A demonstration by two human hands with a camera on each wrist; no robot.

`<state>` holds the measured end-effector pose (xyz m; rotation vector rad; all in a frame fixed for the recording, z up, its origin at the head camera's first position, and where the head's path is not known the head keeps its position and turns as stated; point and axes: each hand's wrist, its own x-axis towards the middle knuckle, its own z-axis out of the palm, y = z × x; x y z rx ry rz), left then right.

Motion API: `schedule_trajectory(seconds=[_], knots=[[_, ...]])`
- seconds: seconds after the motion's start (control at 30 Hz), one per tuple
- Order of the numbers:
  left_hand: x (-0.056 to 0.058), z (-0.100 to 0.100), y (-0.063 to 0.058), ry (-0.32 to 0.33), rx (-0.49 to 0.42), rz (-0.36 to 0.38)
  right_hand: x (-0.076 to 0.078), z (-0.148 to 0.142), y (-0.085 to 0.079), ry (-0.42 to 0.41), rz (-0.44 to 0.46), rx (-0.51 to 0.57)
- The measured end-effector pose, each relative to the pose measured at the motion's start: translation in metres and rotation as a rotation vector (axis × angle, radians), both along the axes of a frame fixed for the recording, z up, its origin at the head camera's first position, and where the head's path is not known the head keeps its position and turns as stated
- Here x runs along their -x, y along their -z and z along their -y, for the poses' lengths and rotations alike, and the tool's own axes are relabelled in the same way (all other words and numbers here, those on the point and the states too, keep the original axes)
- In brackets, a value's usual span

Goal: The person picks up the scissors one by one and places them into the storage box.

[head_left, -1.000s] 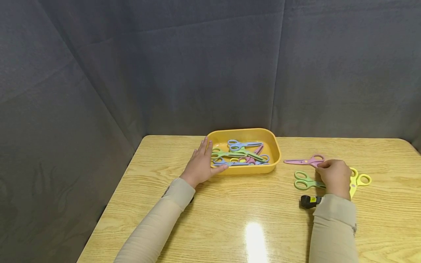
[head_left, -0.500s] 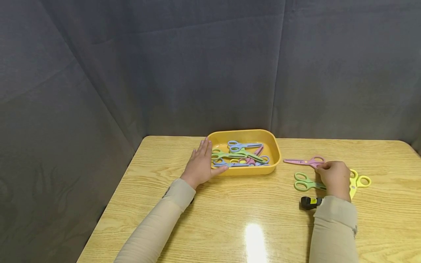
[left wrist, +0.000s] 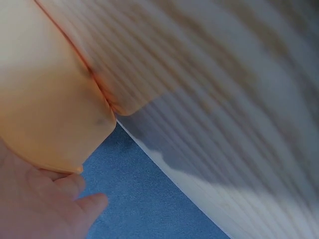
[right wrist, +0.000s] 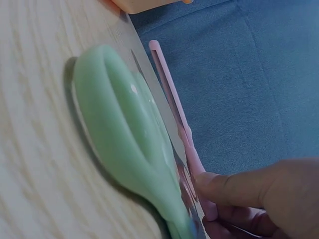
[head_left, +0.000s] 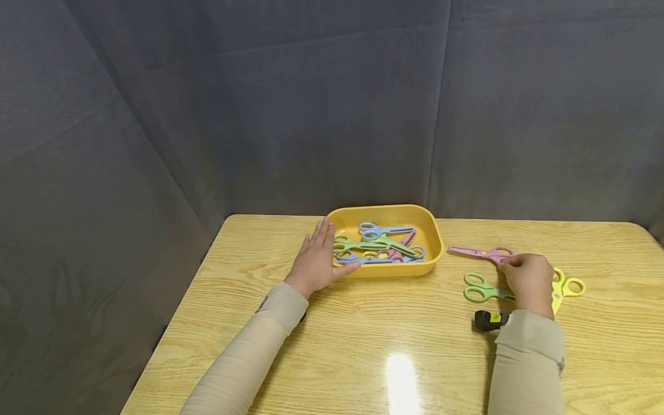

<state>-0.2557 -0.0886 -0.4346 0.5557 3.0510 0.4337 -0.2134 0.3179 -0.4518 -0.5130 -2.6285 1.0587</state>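
Between thumb and fingers my right hand (head_left: 529,279) pinches a handle of the pink scissors (head_left: 474,252). Their blades point left, and the right wrist view has the blade end raised off the table. Just in front lie green scissors (head_left: 477,290), partly behind that hand. Yellow scissors (head_left: 574,285) lie to its right, also partly covered. My left hand (head_left: 313,262) rests with straight fingers against the left side of a yellow tray (head_left: 434,222), its thumb along the front wall. Inside the tray lie blue scissors (head_left: 396,229), light green scissors (head_left: 363,245) and several more, overlapping.
The wooden table (head_left: 342,346) ends at a back edge just behind the tray, where a dark grey curtain (head_left: 332,115) hangs. Beside the right sleeve a black wrist-camera piece (head_left: 486,320) sticks out to the left.
The tip of the pink scissors has risen slightly off the table, while the right hand keeps its grip in nearly the same place. The left hand and tray stay put.
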Motion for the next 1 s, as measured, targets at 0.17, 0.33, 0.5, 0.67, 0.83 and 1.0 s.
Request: schedule_trajectory(seconds=[0.17, 0.33, 0.5, 0.67, 0.83, 1.0], knots=[[0.001, 0.000, 0.002, 0.001, -0.002, -0.001, 0.000, 0.000, -0.002, 0.012, 0.018, 0.014], [0.001, 0.000, 0.003, 0.002, -0.003, -0.008, -0.002, 0.000, -0.006, 0.020, 0.021, 0.028], [0.001, 0.000, 0.002, 0.000, -0.001, -0.008, -0.003, 0.002, -0.011, 0.031, -0.016, 0.042], [0.001, -0.001, 0.001, -0.004, -0.001, 0.002, 0.000, 0.007, -0.017, 0.033, -0.036, 0.036], [0.000, 0.000, 0.001, -0.003, -0.006, 0.006, 0.003, 0.016, -0.026, 0.024, -0.069, 0.028], [0.000, -0.001, 0.000, -0.004, -0.012, 0.010, 0.004, 0.027, -0.036, 0.020, -0.114, 0.024]])
